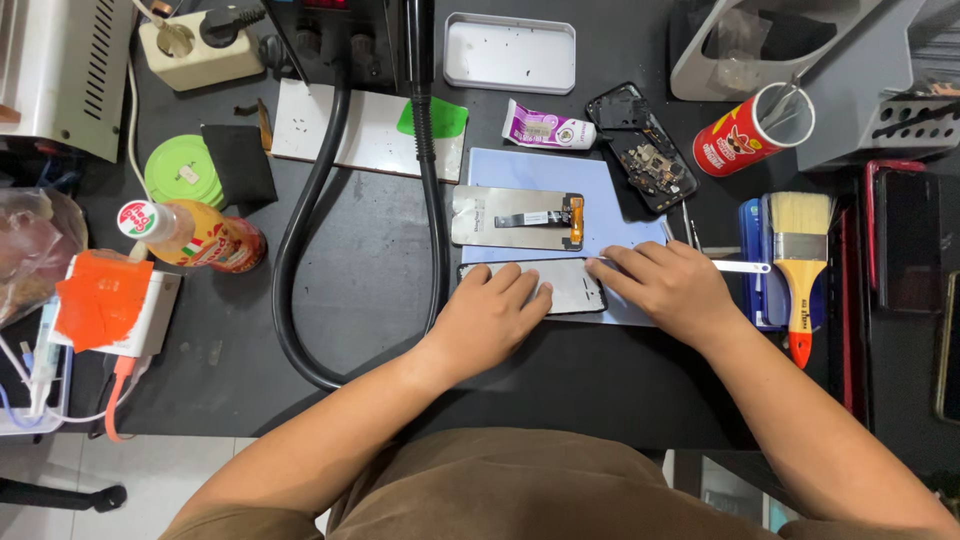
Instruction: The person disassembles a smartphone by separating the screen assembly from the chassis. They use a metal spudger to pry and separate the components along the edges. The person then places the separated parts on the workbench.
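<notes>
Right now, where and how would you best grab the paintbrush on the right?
Probably by the orange handle, coming from the near end. The paintbrush lies flat with its bristles pointing away from the person, handle toward them. The handle's narrow waist is free to pinch from both sides, and the right hand is closest.

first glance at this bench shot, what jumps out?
Both hands pressed flat at the centre: the left hand and right hand rest on a dark phone panel lying on a pale blue mat. Just above it lies a silver display back with an orange flex strip. Next, the thick black hose looping down the left, and the orange-handled paintbrush at the right.
</notes>
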